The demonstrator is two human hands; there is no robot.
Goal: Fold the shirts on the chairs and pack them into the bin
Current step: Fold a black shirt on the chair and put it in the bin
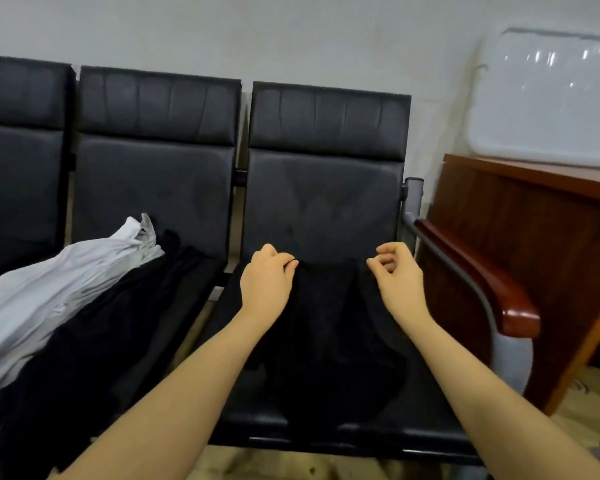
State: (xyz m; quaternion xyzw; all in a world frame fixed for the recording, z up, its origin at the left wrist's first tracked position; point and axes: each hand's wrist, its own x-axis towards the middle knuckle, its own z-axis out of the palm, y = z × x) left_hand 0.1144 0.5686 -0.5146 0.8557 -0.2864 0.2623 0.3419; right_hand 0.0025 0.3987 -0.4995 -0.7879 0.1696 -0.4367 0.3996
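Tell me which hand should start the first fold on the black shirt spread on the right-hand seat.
Probably the left hand: its fingers already pinch the black shirt at its far edge. The right hand hangs curled just above the cloth and seems to hold nothing.

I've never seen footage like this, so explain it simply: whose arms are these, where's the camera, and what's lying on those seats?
There is no machine here. One camera sits on a person's head and looks down at their own bare arms. The left hand pinches the top edge of a black shirt spread on the right-hand black seat. The right hand has curled fingers at the same edge; whether it grips cloth is unclear. On the middle seat lies a pile of white and dark clothes. A clear plastic bin stands on the wooden desk.
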